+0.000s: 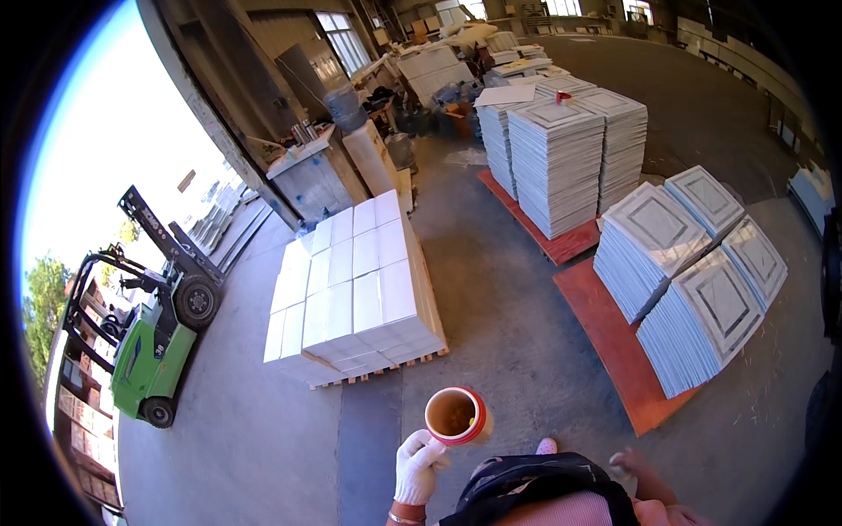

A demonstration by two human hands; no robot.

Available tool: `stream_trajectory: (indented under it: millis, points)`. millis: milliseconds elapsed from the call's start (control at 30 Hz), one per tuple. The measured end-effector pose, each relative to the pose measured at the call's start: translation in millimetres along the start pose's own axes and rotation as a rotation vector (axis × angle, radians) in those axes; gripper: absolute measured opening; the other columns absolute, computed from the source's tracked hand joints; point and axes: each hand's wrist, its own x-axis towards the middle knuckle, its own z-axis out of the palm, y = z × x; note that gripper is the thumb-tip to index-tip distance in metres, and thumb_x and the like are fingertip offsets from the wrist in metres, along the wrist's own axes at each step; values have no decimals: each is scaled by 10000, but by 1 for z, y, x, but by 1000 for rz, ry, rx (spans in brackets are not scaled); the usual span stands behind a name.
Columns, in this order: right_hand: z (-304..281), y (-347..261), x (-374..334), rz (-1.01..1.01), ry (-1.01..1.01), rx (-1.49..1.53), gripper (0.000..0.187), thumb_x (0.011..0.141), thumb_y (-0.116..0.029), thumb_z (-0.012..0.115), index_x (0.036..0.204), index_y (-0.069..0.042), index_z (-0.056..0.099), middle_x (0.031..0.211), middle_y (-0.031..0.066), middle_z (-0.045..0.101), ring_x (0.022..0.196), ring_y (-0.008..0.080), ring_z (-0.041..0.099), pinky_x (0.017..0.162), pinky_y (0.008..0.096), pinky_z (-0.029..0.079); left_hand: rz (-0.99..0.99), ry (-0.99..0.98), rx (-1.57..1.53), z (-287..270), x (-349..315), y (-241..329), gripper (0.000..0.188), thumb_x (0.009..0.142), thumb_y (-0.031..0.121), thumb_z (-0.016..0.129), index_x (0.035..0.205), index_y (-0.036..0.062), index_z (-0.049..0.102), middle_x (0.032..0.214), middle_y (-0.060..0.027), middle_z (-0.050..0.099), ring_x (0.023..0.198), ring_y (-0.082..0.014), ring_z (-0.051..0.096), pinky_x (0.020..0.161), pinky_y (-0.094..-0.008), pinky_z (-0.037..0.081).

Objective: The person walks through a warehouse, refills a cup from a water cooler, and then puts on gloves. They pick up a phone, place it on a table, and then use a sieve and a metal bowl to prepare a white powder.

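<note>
One mug [481, 417] above grey warehouse floor [500, 324]

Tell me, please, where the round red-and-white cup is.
In the head view, the cup is low, near centre, in the white-gloved left hand, below and right of the white rectangular stack.

Green forklift [153, 364]; white boxes [351, 272] on pallet [423, 358]; seemingly blue jug [345, 110]

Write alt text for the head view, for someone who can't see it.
The left hand, white-gloved, holds a red-banded cup of brown liquid above a workshop floor. Beyond are white boxes, stacks of patterned slabs on red boards, and a green forklift at left.
</note>
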Motion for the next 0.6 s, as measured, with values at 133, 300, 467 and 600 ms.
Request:
stream_trajectory:
  millis: [133, 300, 467, 600]
  points:
    - [-118, -281, 100, -555, 133, 63, 998, 581, -250, 859, 1428, 15, 403, 1333, 214, 547, 1231, 308, 541, 994, 388, 449, -6, 19, -73, 29, 82, 30, 160, 816, 156, 662, 849, 2, 635, 717, -56, 619, 582, -102, 508, 542, -238, 362]
    - [-177, -558, 48, -835, -69, 303, 953, 632, -192, 849, 1453, -38, 389, 1370, 177, 521, 1250, 275, 522, 1014, 372, 433, -40, 144, -121, 42, 204, 37, 178, 809, 155, 670, 859, -13, 638, 735, -72, 626, 582, -107, 503, 537, -237, 351]
    - [-151, -558, 172, -762, 2, 254, 978, 608, -230, 882, 1447, -55, 410, 1343, 177, 532, 1259, 279, 511, 1027, 375, 417, -63, 129, -82, 66, 359, 78, 196, 827, 196, 695, 809, 10, 636, 715, -56, 622, 544, -98, 495, 538, -237, 364]
    - [-142, -439, 248, -225, -126, 371, 486, 706, -104, 764, 1154, -17, 600, 930, 102, 635, 746, 151, 611, 632, 291, 495, -37, 39, 66, 94, 491, 126, 204, 837, 224, 692, 814, 28, 640, 650, -37, 600, 566, -104, 529, 554, -231, 389]
